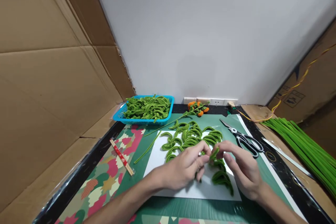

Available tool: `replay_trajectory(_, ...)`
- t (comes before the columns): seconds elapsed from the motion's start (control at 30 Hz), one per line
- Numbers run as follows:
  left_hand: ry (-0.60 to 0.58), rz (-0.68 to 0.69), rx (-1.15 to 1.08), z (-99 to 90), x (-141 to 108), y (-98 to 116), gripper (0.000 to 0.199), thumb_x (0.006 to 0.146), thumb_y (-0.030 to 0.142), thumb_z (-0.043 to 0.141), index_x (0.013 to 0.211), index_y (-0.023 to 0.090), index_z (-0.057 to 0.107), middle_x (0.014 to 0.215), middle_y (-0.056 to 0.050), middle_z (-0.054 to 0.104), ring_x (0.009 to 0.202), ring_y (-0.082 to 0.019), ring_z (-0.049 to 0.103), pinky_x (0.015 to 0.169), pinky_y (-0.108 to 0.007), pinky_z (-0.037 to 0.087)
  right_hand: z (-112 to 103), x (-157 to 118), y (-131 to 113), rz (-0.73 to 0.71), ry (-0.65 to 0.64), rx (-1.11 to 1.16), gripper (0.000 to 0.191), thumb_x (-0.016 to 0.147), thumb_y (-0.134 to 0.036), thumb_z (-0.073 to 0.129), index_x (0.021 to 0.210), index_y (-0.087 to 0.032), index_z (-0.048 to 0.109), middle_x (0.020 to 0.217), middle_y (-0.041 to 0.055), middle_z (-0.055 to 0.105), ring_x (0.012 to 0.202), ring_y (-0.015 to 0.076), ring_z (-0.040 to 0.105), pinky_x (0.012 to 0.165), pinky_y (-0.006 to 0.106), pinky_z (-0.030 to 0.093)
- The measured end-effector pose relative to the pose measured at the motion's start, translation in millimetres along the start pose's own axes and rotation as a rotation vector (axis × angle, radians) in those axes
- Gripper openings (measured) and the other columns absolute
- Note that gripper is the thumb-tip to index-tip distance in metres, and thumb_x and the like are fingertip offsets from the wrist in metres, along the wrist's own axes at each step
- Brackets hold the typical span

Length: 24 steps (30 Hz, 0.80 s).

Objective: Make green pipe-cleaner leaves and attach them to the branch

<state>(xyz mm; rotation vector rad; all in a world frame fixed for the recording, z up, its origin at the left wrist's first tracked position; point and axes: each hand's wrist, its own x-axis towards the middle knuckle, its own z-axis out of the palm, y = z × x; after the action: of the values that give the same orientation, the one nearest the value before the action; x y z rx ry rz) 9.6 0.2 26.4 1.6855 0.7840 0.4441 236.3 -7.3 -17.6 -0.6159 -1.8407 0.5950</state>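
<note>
Green leaf [214,154] is above white paper [156,159], btwn both hands. L hand [185,168] seems to pinch it w/ fingertips; R hand [243,168] is close around, its grip I cannot tell. Loose pinch could drop it among other leaves [222,178]; too hard pressing might bend it.

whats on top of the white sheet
Curled green fuzzy pieces lie on the white sheet. The left hand and right hand cover parts of it, so what lies beneath them cannot be seen.

Black-edged table [83,172], green sheeting [199,210] — blue basket [119,114], white paper [157,157], scissors [236,133], chopsticks [121,156], orange-flowered stem [192,104]
</note>
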Motion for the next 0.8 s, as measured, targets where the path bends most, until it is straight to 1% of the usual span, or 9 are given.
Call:
replay_trajectory(0.07,-0.102,-0.065,-0.268,13.9,5,-2,0.031,0.111,0.055,0.044,0.107,0.024,0.043,0.072,0.006,0.058,0.047,-0.008,0.047,0.044,-0.017,0.035,0,-4,0,0.018,0.028,0.071,0.020,0.108,-0.021,0.045,0.104,-0.023,0.064,0.086,0.0038,0.067,0.073,0.0177,0.064,0.066,0.028,0.054)
replay_trajectory(0.13,-0.196,-0.085,-0.441,22.2,8,-7,0.038,0.106,0.059,0.056,0.105,0.024,0.043,0.071,0.005,0.062,0.040,-0.006,0.047,0.036,-0.015,0.033,-1,-6,-1,0.048,0.036,0.097,0.020,0.108,-0.023,0.045,0.096,-0.023,0.061,0.079,0.0017,0.061,0.067,0.0166,0.059,0.062,0.027,0.049)
replay_trajectory(0.2,-0.278,-0.085,-0.554,25.0,8,-11,0.043,0.100,0.060,0.066,0.103,0.023,0.046,0.068,0.005,0.063,0.036,-0.006,0.048,0.032,-0.014,0.035,-3,-6,-5,0.036,0.021,0.097,0.022,0.107,-0.022,0.046,0.089,-0.023,0.058,0.073,0.0004,0.057,0.063,0.0159,0.056,0.059,0.027,0.046)
replay_trajectory(0.3,-0.356,-0.104,-0.705,22.0,4,-16,0.045,0.096,0.058,0.074,0.104,0.021,0.050,0.065,0.006,0.064,0.033,-0.006,0.049,0.030,-0.013,0.039,-4,-3,-13,-0.069,0.016,0.064,0.021,0.106,-0.019,0.045,0.089,-0.022,0.057,0.071,0.0017,0.057,0.061,0.0167,0.056,0.057,0.029,0.042)
replay_trajectory(0.4,-0.362,-0.148,-0.804,16.8,0,-22,0.043,0.095,0.054,0.077,0.110,0.021,0.054,0.064,0.006,0.065,0.032,-0.006,0.048,0.029,-0.013,0.037,-4,-2,-19,-0.156,-0.016,0.010,0.016,0.104,-0.018,0.045,0.095,-0.021,0.058,0.072,0.0035,0.061,0.059,0.0175,0.058,0.055,0.030,0.043)
replay_trajectory(0.5,-0.337,-0.170,-0.853,13.8,-4,-29,0.039,0.096,0.050,0.077,0.113,0.022,0.056,0.062,0.006,0.064,0.029,-0.005,0.043,0.027,-0.013,0.033,-2,-3,-20,-0.220,-0.063,-0.065,0.013,0.102,-0.017,0.047,0.106,-0.021,0.059,0.073,0.0047,0.064,0.058,0.0189,0.061,0.054,0.032,0.045)
replay_trajectory(0.6,-0.349,-0.174,-0.868,13.1,-7,-33,0.037,0.097,0.048,0.076,0.115,0.022,0.056,0.062,0.006,0.063,0.028,-0.005,0.040,0.024,-0.012,0.029,0,-7,-19,-0.206,-0.090,-0.120,0.018,0.102,-0.015,0.048,0.115,-0.021,0.058,0.076,0.0050,0.067,0.060,0.0195,0.064,0.056,0.032,0.048)
replay_trajectory(0.73,-0.346,-0.188,-0.883,12.2,-8,-32,0.036,0.098,0.047,0.076,0.116,0.023,0.057,0.063,0.006,0.064,0.029,-0.005,0.040,0.026,-0.013,0.031,1,-11,-16,-0.151,-0.098,-0.101,0.015,0.105,-0.014,0.044,0.108,-0.022,0.057,0.075,0.0032,0.067,0.059,0.0172,0.063,0.057,0.030,0.047)
replay_trajectory(0.8,-0.333,-0.204,-0.875,11.2,-8,-31,0.038,0.097,0.051,0.075,0.115,0.022,0.058,0.060,0.006,0.064,0.029,-0.005,0.038,0.027,-0.012,0.030,1,-11,-15,-0.135,-0.101,-0.096,0.014,0.106,-0.015,0.045,0.107,-0.022,0.056,0.073,0.0026,0.066,0.060,0.0172,0.063,0.057,0.030,0.046)
